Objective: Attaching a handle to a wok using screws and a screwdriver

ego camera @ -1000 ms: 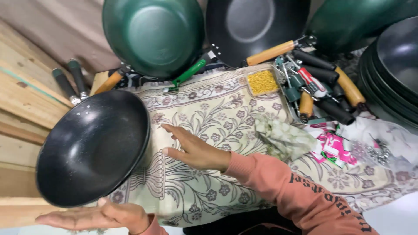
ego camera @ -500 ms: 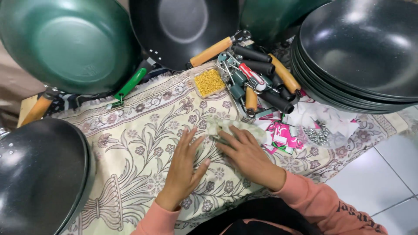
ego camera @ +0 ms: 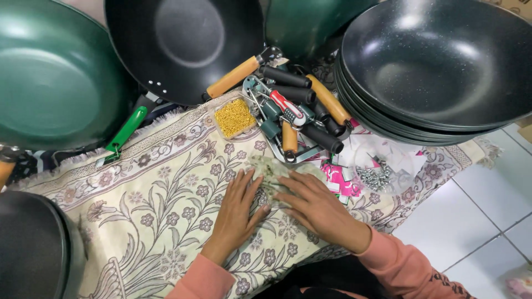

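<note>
Green cloth (ego camera: 271,170), two hands (ego camera: 277,207) pressing

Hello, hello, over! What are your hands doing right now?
Left hand and right hand flat, pressing the crumpled cloth. Cloth lies on the floral rug. Handles pile just beyond.

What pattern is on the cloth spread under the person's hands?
The cloth is cream with grey-brown flowers, leafy vines and an ornate border, best seen in the head view.
</note>
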